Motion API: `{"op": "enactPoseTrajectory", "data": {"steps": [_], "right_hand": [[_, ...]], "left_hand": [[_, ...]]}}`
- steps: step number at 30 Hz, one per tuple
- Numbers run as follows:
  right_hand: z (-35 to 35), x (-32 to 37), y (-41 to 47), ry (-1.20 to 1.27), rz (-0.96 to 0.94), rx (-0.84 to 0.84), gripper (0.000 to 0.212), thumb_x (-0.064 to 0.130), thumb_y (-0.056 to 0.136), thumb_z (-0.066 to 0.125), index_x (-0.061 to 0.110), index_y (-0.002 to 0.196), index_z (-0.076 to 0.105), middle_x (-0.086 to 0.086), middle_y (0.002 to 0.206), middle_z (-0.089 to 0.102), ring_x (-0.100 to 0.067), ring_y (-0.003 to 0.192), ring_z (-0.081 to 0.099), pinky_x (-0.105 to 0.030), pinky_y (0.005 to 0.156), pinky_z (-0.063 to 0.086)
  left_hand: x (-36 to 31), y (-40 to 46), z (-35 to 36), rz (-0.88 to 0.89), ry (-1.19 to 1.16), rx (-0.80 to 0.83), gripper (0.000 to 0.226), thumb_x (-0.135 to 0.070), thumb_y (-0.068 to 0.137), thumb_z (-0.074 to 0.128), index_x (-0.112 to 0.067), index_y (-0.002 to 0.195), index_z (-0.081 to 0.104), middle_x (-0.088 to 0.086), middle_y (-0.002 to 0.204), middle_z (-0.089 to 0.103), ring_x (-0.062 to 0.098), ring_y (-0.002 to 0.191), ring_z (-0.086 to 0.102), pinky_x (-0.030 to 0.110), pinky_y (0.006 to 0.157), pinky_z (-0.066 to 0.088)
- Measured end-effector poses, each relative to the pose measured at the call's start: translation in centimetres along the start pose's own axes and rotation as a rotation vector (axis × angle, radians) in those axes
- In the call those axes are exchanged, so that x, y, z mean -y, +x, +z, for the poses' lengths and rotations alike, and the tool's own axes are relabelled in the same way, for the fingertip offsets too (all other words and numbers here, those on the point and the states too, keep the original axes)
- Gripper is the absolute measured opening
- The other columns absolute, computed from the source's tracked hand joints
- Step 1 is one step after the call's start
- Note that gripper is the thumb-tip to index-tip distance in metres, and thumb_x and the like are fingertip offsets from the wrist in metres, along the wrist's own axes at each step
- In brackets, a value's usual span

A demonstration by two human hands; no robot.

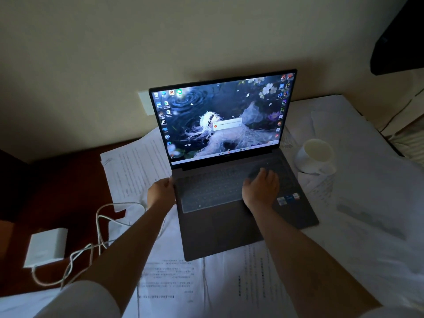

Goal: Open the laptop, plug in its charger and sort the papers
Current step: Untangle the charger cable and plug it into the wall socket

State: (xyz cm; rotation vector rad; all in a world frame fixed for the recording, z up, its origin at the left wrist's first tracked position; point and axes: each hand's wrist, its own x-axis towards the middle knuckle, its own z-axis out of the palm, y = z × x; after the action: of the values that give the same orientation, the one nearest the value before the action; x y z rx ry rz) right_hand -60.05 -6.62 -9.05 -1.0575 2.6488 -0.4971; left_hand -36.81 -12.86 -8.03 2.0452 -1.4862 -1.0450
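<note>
Grey laptop, white charger

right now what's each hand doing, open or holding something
Left hand: at the laptop's left edge, fingers hidden, so it cannot be told whether it holds anything.
Right hand: open, resting flat on the keyboard, holding nothing.

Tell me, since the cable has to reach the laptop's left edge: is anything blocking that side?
Only the left hand itself, which sits against the laptop at its left edge. The white cable runs behind that forearm, so its plug end is hidden.
</note>
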Motion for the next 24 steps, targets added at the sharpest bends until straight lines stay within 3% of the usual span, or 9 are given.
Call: {"op": "enactPoseTrajectory", "data": {"steps": [4, 6, 9, 11, 15, 19, 24], "right_hand": [[1.3, 1.8, -3.2, 0.004, -0.097, 0.035, 0.055, 0.029, 0.091, 0.051, 0.009, 0.141, 0.037, -0.016, 0.151, 0.027, -0.031, 0.141, 0.02, -0.04, 0.116, 0.015], [2.1, 2.8, -4.4, -0.005, -0.151, 0.054, 0.055, 0.03, 0.091, 0.05, 0.011, 0.141, 0.037, -0.016, 0.152, 0.027, -0.03, 0.142, 0.019, -0.04, 0.117, 0.013], [2.8, 4.2, -5.4, -0.027, -0.237, 0.086, 0.053, 0.03, 0.092, 0.05, 0.011, 0.14, 0.037, -0.015, 0.151, 0.028, -0.029, 0.142, 0.018, -0.039, 0.118, 0.012], [3.0, 4.9, -5.9, -0.022, -0.273, 0.093, 0.052, 0.029, 0.093, 0.05, 0.01, 0.139, 0.039, -0.016, 0.15, 0.029, -0.03, 0.142, 0.02, -0.04, 0.118, 0.013], [3.4, 6.0, -6.7, -0.033, -0.293, 0.106, 0.051, 0.03, 0.094, 0.048, 0.012, 0.141, 0.036, -0.013, 0.151, 0.028, -0.028, 0.142, 0.019, -0.038, 0.119, 0.013], [3.5, 6.7, -6.9, -0.027, -0.316, 0.118, 0.049, 0.028, 0.094, 0.048, 0.011, 0.139, 0.039, -0.012, 0.149, 0.032, -0.027, 0.141, 0.023, -0.037, 0.117, 0.016], [3.7, 7.4, -7.2, 0.001, -0.358, 0.13, 0.047, 0.024, 0.092, 0.052, 0.009, 0.135, 0.043, -0.013, 0.143, 0.04, -0.028, 0.137, 0.029, -0.037, 0.116, 0.022]], "left_hand": [[0.9, 0.6, -1.6, 0.047, -0.028, 0.048, 0.026, -0.025, 0.097, 0.053, -0.01, 0.107, 0.071, 0.007, 0.088, 0.072, 0.022, 0.072, 0.066, 0.028, 0.069, 0.052], [1.2, 1.0, -2.2, 0.1, 0.016, 0.059, 0.026, -0.022, 0.097, 0.053, -0.006, 0.103, 0.072, 0.009, 0.092, 0.072, 0.023, 0.085, 0.064, 0.025, 0.076, 0.042], [1.5, 1.9, -2.3, 0.15, 0.059, 0.128, 0.023, -0.014, 0.098, 0.05, -0.005, 0.095, 0.071, 0.012, 0.087, 0.066, 0.025, 0.087, 0.059, 0.027, 0.075, 0.036], [1.5, 2.5, -2.4, 0.17, 0.096, 0.156, 0.021, -0.008, 0.096, 0.046, -0.01, 0.089, 0.066, 0.014, 0.084, 0.06, 0.025, 0.086, 0.056, 0.03, 0.073, 0.036], [1.8, 3.2, -2.6, 0.19, 0.097, 0.173, 0.025, -0.009, 0.098, 0.043, -0.013, 0.114, 0.063, 0.014, 0.1, 0.066, 0.024, 0.089, 0.06, 0.026, 0.073, 0.043], [2.4, 4.0, -2.4, 0.31, 0.25, 0.2, 0.022, -0.01, 0.092, 0.058, -0.01, 0.11, 0.069, 0.014, 0.113, 0.067, 0.031, 0.107, 0.06, 0.033, 0.091, 0.046], [1.8, 4.3, -2.3, 0.469, 0.521, 0.155, 0.022, -0.021, 0.096, 0.053, -0.015, 0.106, 0.071, 0.012, 0.106, 0.061, 0.031, 0.099, 0.06, 0.035, 0.084, 0.048]]}}
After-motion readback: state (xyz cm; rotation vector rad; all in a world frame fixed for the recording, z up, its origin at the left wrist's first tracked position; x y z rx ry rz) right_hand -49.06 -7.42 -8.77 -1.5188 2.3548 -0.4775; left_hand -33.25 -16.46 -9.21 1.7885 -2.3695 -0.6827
